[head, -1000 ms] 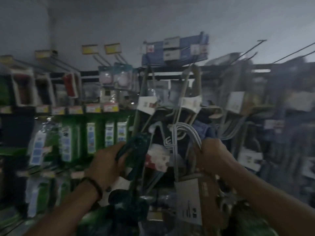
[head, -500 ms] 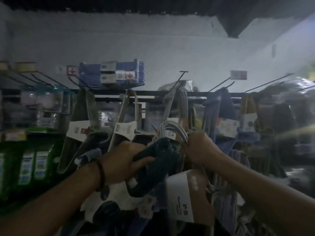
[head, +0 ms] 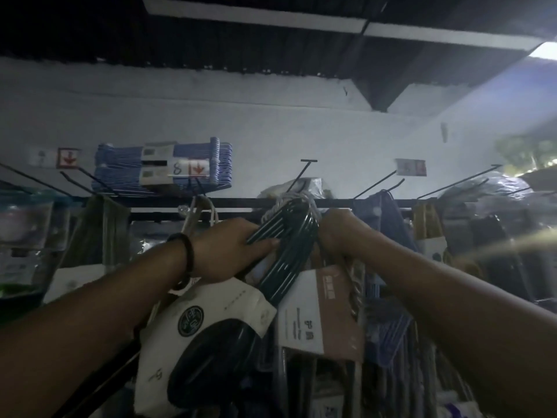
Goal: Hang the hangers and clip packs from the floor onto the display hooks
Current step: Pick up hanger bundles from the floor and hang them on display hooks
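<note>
My left hand (head: 232, 251) grips the hook end of a dark green hanger pack (head: 283, 251) with a white card sleeve (head: 217, 306). The pack's hooks are raised to the black display rail (head: 235, 203), just below a bare display hook (head: 298, 176). My right hand (head: 340, 233) grips a second hanger pack with pale hooks (head: 286, 200) and a pink and white label (head: 319, 312), right beside the green one. Which hook each pack rests on is hidden by my hands.
Blue hangers (head: 162, 167) lie on hooks at upper left. More long bare hooks (head: 376, 184) stick out to the right, one with a price tag (head: 410, 167). Blue and yellow packs (head: 388, 218) hang on the right. The rack below is crowded with hanging packs.
Both hands have lifted the two hanger packs upward to the top rail. The view has tilted up, showing the ceiling.
</note>
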Available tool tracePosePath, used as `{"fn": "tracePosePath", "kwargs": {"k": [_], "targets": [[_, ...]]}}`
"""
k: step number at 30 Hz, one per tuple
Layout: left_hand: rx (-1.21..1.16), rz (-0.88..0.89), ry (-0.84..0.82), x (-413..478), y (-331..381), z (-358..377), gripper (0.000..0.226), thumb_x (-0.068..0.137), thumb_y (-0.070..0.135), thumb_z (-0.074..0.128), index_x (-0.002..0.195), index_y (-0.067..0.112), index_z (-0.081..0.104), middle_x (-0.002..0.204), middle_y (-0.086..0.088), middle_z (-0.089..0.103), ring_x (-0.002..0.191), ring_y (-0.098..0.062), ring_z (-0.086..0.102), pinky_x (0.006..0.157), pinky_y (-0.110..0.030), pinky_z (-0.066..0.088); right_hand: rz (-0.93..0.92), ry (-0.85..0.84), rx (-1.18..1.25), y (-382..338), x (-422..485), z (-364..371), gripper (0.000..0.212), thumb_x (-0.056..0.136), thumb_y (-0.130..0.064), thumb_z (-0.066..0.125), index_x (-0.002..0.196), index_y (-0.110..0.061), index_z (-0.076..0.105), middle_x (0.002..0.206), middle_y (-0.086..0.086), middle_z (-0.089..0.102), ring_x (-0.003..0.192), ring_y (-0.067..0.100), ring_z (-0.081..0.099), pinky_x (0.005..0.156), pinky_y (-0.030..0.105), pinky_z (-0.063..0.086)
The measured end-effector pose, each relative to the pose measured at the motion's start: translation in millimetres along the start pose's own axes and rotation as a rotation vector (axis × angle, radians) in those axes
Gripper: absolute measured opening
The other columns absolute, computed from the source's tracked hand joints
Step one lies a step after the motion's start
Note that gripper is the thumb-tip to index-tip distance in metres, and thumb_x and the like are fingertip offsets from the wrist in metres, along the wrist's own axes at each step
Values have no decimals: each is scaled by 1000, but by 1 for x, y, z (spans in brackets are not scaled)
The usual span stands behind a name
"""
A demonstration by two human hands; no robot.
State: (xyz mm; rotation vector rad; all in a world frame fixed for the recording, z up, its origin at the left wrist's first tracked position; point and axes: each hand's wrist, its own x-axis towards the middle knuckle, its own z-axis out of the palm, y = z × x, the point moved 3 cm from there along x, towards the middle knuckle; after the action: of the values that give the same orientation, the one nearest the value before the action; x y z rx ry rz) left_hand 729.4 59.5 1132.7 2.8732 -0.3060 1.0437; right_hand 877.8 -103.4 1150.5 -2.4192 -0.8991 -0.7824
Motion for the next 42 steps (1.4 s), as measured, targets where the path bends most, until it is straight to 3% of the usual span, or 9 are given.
{"fn": "tracePosePath", "kwargs": {"k": [4,7,10,13,17,23,28,37,42], "targets": [[-45,-26,10,21,-3,-11,39,106,49,49,76,29,65,52,15,57,45,2,50,44,-12,38,45,122,99,5,34,-23,29,103,-25,52,76,-14,54,76,3,52,80,25,55,69,33,43],[-33,-83,14,35,3,-17,41,105,50,50,81,23,70,66,8,71,58,-3,60,56,-20,49,53,170,91,6,50,-36,30,102,-27,54,75,-13,54,73,1,51,63,17,51,55,28,39],[-79,-173,43,47,4,-21,44,102,54,52,85,22,75,81,2,79,73,-11,70,71,-31,56,-2,223,42,6,62,-44,28,103,-27,53,85,-6,57,77,2,49,73,20,57,60,27,41],[-11,-183,78,60,2,-21,43,102,56,52,77,26,71,63,16,72,58,2,64,58,-22,47,-36,314,47,8,67,-43,30,99,-27,60,77,-10,48,81,5,54,75,25,60,62,30,49],[31,-188,104,72,-2,-10,45,102,52,55,63,36,71,57,14,69,54,-3,62,59,-26,46,-49,387,107,15,75,-30,31,97,-32,65,78,-15,48,85,8,59,82,31,67,77,45,63],[-78,-236,108,74,-4,-12,46,96,64,51,90,28,78,84,8,80,77,-12,77,78,-39,61,-99,335,84,18,94,-38,25,93,-25,60,73,-17,47,79,5,59,66,18,59,51,27,45],[-148,-208,90,72,6,2,57,85,68,54,92,17,78,92,-9,80,94,-35,75,94,-57,58,-114,387,8,37,93,-26,38,93,-39,62,68,-20,39,74,2,49,60,15,45,53,26,38],[-147,-136,105,61,1,2,51,97,66,52,96,23,78,96,-4,80,93,-29,77,94,-59,57,-142,508,37,26,76,-31,34,92,-27,67,70,-21,42,73,3,51,65,21,56,63,36,56],[-185,-157,94,48,-17,0,45,97,65,53,110,29,76,105,3,80,99,-19,77,99,-54,57,-169,428,9,12,79,-20,27,94,-33,66,78,-19,49,74,1,50,61,18,50,53,27,42]]}}
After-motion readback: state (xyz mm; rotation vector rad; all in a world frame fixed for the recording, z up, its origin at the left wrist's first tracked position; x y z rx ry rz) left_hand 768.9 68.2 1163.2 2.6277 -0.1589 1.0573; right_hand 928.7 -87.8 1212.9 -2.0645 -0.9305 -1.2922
